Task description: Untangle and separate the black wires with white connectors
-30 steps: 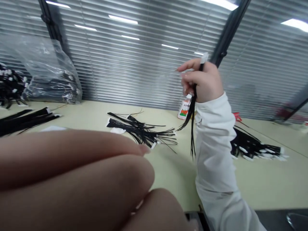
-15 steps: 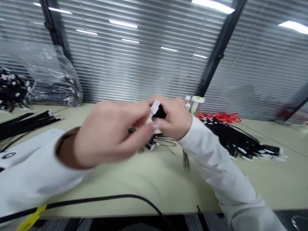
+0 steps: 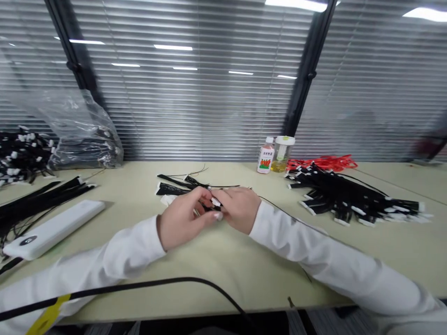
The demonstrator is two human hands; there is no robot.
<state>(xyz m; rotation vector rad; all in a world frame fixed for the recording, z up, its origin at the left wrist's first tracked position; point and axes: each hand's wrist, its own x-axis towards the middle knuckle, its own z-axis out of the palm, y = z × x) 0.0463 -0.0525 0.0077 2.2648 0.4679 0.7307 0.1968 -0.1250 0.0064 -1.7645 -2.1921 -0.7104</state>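
Connector (image 3: 216, 202) half hidden between left hand (image 3: 183, 218) and right hand (image 3: 242, 209); each grip's closure and hold unclear

On the bench (image 3: 216, 270): cables (image 3: 170, 189) at centre; bottle (image 3: 266, 157) and jar (image 3: 281, 154) adjacent, behind them to the right; cable pile (image 3: 344, 187) further right. Bag (image 3: 87, 146) at rear left, before the blinds (image 3: 206, 107). Device (image 3: 57, 229) at left, in front of bag.
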